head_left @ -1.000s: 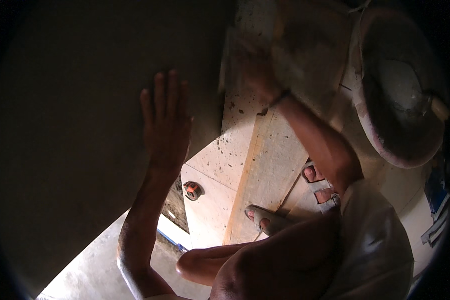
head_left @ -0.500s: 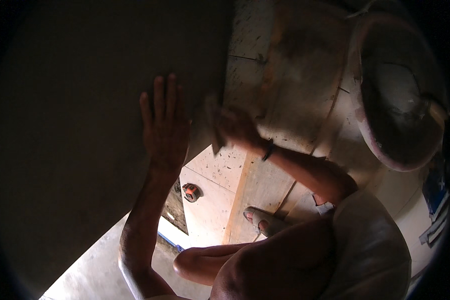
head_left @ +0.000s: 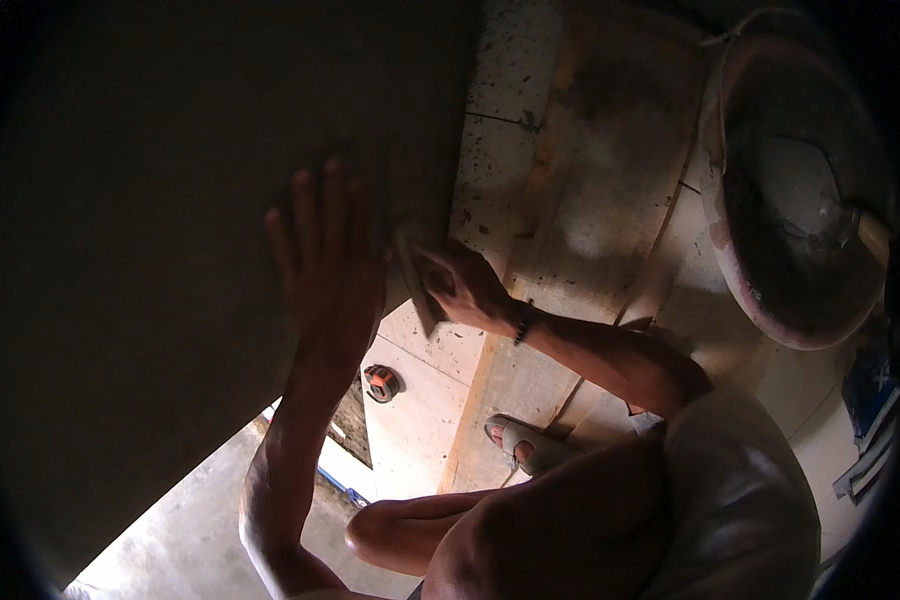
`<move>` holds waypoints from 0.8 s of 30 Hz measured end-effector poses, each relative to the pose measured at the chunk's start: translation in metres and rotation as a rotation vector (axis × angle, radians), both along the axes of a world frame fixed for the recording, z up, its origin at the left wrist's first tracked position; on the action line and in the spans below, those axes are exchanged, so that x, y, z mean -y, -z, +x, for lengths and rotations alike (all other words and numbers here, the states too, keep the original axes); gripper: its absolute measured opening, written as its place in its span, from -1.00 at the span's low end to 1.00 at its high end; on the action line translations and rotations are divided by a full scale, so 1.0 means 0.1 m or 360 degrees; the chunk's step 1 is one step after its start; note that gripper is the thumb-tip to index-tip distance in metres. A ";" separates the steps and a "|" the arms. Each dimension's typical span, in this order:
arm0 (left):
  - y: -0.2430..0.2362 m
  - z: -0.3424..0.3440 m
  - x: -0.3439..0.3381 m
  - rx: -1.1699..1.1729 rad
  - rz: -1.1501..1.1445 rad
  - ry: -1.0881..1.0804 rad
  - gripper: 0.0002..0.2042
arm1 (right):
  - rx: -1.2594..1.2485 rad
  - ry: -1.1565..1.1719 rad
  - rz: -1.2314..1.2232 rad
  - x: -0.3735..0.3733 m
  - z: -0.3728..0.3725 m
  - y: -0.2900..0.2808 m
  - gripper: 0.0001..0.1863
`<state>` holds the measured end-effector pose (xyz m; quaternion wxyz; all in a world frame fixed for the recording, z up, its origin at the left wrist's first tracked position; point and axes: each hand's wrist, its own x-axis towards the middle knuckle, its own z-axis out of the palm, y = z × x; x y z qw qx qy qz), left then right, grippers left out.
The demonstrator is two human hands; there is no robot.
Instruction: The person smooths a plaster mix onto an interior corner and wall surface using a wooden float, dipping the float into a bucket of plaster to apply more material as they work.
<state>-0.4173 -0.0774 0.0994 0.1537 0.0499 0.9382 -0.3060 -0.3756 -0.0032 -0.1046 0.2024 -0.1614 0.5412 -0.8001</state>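
Grey-brown and tilted, the tool (head_left: 417,287) has dropped in fast, swept from higher up to the lower right corner of the dark surface (head_left: 160,260); whether it touches that face is too dim to call. Right hand (head_left: 463,287) has its grip closed on it, sharper now than in that blurred swing, so the work looks centred on this edge for the moment. Left hand (head_left: 328,265) is just beside, grip wide, fingers spread and seemingly laid on the surface, shifted slightly down and left. Watch the edges: one runs up from that corner, the other slants away beneath the left forearm. Below sits the tape (head_left: 381,384) on pale tile (head_left: 417,430), near the left wrist. Best room for a swing looks to be rightward over the board (head_left: 610,225), bounded by the pan (head_left: 748,290) beyond; downward, the knee (head_left: 485,535) and sandal (head_left: 520,445) crowd the space.
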 end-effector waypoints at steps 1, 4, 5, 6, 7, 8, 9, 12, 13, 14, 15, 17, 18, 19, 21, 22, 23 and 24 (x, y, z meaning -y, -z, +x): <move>-0.03 0.04 -0.02 0.0002 0.0049 -0.0034 -0.25 | 0.0127 -0.0156 0.0008 -0.12 0.05 0.05 -0.46; -0.29 0.25 -0.15 -0.0020 0.0053 -0.0149 -0.25 | -0.0284 0.0283 0.0625 -0.37 -0.62 0.23 -0.61; -0.40 0.36 -0.19 -0.0032 0.0032 -0.0186 -0.25 | -0.0308 0.0314 0.0590 -0.36 -0.99 0.33 -0.65; -0.46 0.46 -0.21 -0.0053 0.0005 -0.0222 -0.25 | -0.0339 0.0355 0.0575 -0.38 -1.39 0.43 -0.69; -0.58 0.55 -0.26 -0.0077 -0.0043 -0.0259 -0.25 | -0.0366 0.0396 0.0538 -0.40 -1.80 0.48 -0.72; -0.65 0.65 -0.27 -0.0100 -0.0079 -0.0303 -0.25 | -0.0450 0.0384 0.0597 -0.37 -1.98 0.55 -0.72; -0.74 0.73 -0.28 -0.0138 -0.0106 -0.0333 -0.25 | -0.0532 0.0377 0.0645 -0.34 -2.18 0.61 -0.72; -0.87 0.96 -0.23 -0.0225 -0.0198 -0.0428 -0.25 | -0.1166 0.0179 0.1276 -0.29 -2.35 0.52 -0.70; -0.90 0.99 -0.22 -0.0239 -0.0241 -0.0438 -0.25 | -0.1370 0.0100 0.1491 -0.27 -2.36 0.49 -0.69; -0.92 1.02 -0.21 -0.0251 -0.0282 -0.0445 -0.25 | -0.1584 0.0029 0.1692 -0.26 -2.37 0.47 -0.68; -0.91 1.02 -0.19 -0.0269 -0.0288 -0.0425 -0.26 | -0.1591 -0.0017 0.1765 -0.29 -2.29 0.48 -0.67; -0.99 1.11 -0.19 -0.0323 -0.0372 -0.0398 -0.26 | -0.0939 -0.0040 0.1202 0.04 -1.66 0.41 -0.62; -1.01 1.11 -0.17 -0.0355 -0.0384 -0.0356 -0.26 | -0.0412 -0.0015 0.0782 0.13 -1.25 0.40 -0.59; -1.02 1.08 -0.16 -0.0389 -0.0364 -0.0332 -0.25 | -0.0174 -0.0012 0.0642 0.15 -0.89 0.41 -0.56; -1.03 0.95 -0.13 -0.0451 -0.0417 -0.0257 -0.24 | 0.0104 0.0115 0.0581 0.16 -0.22 0.35 -0.50; -1.04 0.88 -0.12 -0.0492 -0.0444 -0.0213 -0.24 | 0.0014 0.0050 0.0567 0.10 0.11 0.41 -0.49; -1.08 0.85 -0.09 -0.0531 -0.0468 -0.0178 -0.23 | 0.0302 -0.0286 0.0504 -0.01 0.25 0.29 -0.48; -1.11 0.78 -0.05 -0.0569 -0.0472 -0.0129 -0.23 | 0.0188 -0.0194 0.0423 -0.08 0.36 0.33 -0.50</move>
